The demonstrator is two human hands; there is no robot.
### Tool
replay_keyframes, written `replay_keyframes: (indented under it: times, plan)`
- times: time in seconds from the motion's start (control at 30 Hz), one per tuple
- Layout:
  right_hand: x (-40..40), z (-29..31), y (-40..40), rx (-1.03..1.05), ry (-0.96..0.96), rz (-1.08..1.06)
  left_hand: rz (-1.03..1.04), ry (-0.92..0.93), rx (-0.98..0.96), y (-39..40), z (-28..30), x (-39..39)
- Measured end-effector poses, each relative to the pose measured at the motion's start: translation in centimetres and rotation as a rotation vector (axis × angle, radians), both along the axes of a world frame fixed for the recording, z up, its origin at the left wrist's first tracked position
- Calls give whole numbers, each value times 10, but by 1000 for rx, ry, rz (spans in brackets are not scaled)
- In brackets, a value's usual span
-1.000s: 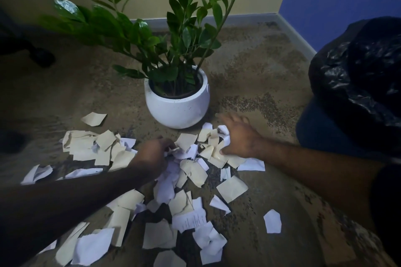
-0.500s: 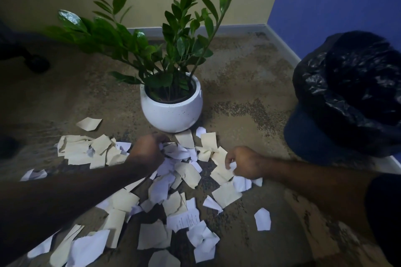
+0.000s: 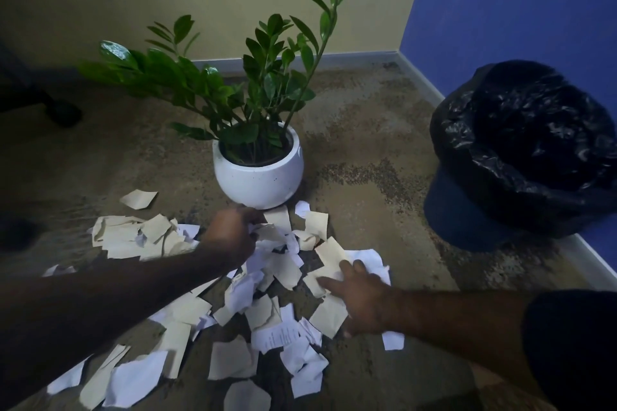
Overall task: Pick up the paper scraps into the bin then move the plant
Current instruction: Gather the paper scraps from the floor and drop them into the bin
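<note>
The right hand point(image 3: 362, 297), fisted half a second ago, now lies spread flat on the paper scraps point(image 3: 287, 272), nearer than before. The left hand point(image 3: 230, 237) now sits farther, near the pot point(image 3: 258, 180).

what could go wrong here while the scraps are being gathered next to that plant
The left hand is working the paper scraps right at the base of the white pot, so it could knock the pot or brush the leaning plant. The bin stands well off to the right, so a loose handful may shed pieces on the way. The right hand lies flat with spread fingers, which may just push scraps around.
</note>
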State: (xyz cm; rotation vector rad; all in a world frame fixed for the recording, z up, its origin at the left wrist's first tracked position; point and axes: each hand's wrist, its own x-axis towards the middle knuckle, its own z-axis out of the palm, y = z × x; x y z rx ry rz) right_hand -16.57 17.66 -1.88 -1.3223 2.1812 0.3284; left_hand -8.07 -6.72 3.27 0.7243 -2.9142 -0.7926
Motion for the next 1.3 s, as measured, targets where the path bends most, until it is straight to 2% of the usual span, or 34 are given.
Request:
replay_keyframes:
  times: [0.1, 0.27, 0.37, 0.57, 0.7, 0.83, 1.03, 1.17, 1.3]
  plan:
    - [3, -2, -1, -125, 8, 15, -5, 3, 9, -1, 2, 2]
    - [-7, 1, 16, -216, -196, -141, 35, -19, 17, 6, 9, -2]
    - [-16, 15, 22, -317, -273, -311, 35, -7, 12, 11, 14, -8]
    - [-50, 67, 30, -624, -371, -556, 47, 7, 131, 25, 31, -18]
    - [-67, 111, 36, -847, -502, -725, 122, 110, 285, 40, 54, -33]
    - [-80, 161, 50, -1030, -561, -777, 136, 215, 369, 59, 76, -49]
    - [-125, 219, 88, -1384, -463, -851, 138, 344, 459, 86, 101, -74]
    - [-160, 232, 118, -1615, -429, -1009, 126, 491, 557, 113, 129, -104]
    - [-184, 220, 145, -1635, -312, -1186, 48, 554, 622, 149, 157, -126]
